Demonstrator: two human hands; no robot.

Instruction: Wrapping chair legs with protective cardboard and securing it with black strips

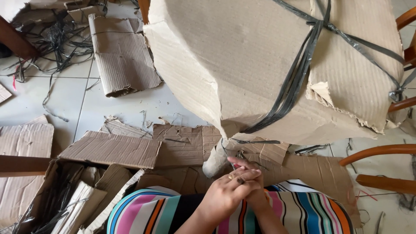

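A big bundle wrapped in torn brown cardboard (260,65) and bound with black plastic straps (299,73) fills the upper right. A wrapped leg (215,161) hangs down from it. Just below the bundle, my left hand (227,190), with a ring on one finger, is folded over my right hand (256,197), which is mostly hidden. Together they clasp a small metal tool (238,156) with a reddish handle. Its tip sits at a thin black strap by the wrapped leg. My lap, in striped multicoloured cloth (173,212), is right beneath.
Flattened cardboard sheets (117,149) and a torn piece (123,56) lie on the white tiled floor. Cut black straps (56,39) are tangled at the top left. An open box of scraps (65,199) stands at the bottom left. Wooden chair parts (381,167) stick out at the right.
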